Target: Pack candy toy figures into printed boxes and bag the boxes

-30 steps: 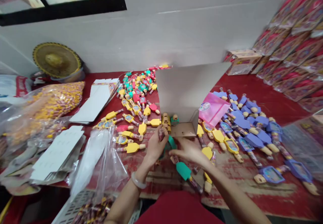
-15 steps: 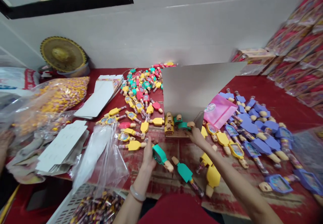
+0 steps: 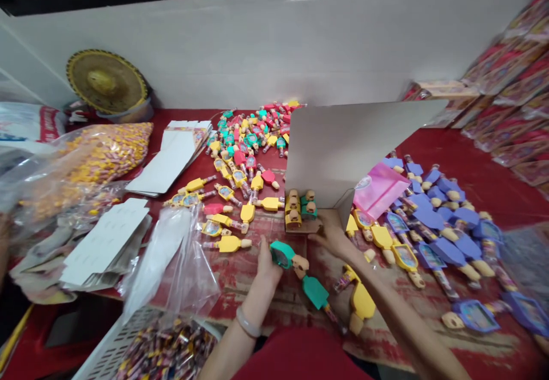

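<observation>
My left hand (image 3: 270,260) is closed on a green paddle-shaped toy (image 3: 282,254) with a beige animal-like head, held above the table. My right hand (image 3: 332,240) is at the front edge of an upright cardboard display box (image 3: 330,151); its fingers are apart and nothing shows in them. Inside the box, yellow toys (image 3: 293,211) stand in a row at the left, beside green toys (image 3: 309,206). Another green toy (image 3: 315,292) lies on the table just below my hands, near a yellow toy (image 3: 362,301).
Purple toys (image 3: 429,214) and a pink packet (image 3: 380,188) lie right of the box. Mixed toys (image 3: 253,134) spread behind and left. Flat white cartons (image 3: 105,243), clear bags (image 3: 184,266) and a white basket (image 3: 103,340) of candy tubes are at the left. Stacked packages (image 3: 510,94) line the right.
My right hand has let go of a green toy, now standing in the box, and has drawn back toward the box's front edge. My left hand has shifted slightly right with its toy.
</observation>
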`<state>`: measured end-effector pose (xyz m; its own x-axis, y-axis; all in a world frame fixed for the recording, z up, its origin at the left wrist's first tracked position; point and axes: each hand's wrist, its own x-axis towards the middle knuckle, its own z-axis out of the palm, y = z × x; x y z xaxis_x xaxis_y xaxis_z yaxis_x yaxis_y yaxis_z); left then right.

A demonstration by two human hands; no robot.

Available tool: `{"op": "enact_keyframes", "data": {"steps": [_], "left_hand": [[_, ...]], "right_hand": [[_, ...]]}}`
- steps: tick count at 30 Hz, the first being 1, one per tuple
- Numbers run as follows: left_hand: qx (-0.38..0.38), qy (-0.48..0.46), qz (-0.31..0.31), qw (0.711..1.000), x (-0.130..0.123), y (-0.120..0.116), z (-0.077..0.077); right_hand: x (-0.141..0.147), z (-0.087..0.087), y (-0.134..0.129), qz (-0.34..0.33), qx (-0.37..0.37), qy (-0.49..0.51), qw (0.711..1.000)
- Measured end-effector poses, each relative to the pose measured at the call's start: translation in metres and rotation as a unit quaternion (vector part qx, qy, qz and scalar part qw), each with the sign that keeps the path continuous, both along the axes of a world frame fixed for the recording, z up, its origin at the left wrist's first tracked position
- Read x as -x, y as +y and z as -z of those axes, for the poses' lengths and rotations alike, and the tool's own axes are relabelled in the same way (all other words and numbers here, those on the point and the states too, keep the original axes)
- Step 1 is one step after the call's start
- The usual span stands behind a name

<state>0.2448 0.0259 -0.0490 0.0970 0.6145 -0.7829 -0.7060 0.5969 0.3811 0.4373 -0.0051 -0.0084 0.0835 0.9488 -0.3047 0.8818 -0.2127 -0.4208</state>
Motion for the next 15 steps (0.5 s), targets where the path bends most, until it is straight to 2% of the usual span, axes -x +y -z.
{"op": "enact_keyframes", "data": {"steps": [1, 3, 5, 7, 9, 12, 13, 15], "left_hand": [[-0.004, -0.008, -0.001, 1.000, -0.006, -0.003, 0.003], [-0.014, -0.021, 0.012, 1.000, -0.021, -0.010, 0.007], [-0.031, -0.037, 0.056, 0.997, -0.033, -0.017, 0.009], [-0.053, -0.009, 0.122, 0.991, -0.037, -0.019, 0.009], [-0.098, 0.097, 0.154, 0.978, -0.030, -0.015, 0.005], [-0.202, 0.280, 0.090, 0.934, -0.011, 0.001, -0.007], [-0.240, 0.314, 0.072, 0.916, -0.005, 0.008, -0.013], [-0.311, 0.347, 0.080, 0.881, 0.001, 0.023, -0.026]], "right_hand": [[0.006, -0.001, -0.016, 0.000, -0.007, 0.087, 0.996], [0.017, -0.005, -0.046, 0.017, -0.045, 0.248, 0.968], [0.023, -0.012, -0.065, 0.051, -0.091, 0.303, 0.947], [0.017, -0.022, -0.070, 0.070, -0.130, 0.276, 0.950], [0.000, -0.031, -0.065, 0.046, -0.150, 0.224, 0.962], [-0.024, -0.034, -0.050, -0.020, -0.146, 0.118, 0.982], [-0.028, -0.033, -0.046, -0.040, -0.135, 0.080, 0.987], [-0.030, -0.031, -0.039, -0.075, -0.104, 0.006, 0.992]]}}
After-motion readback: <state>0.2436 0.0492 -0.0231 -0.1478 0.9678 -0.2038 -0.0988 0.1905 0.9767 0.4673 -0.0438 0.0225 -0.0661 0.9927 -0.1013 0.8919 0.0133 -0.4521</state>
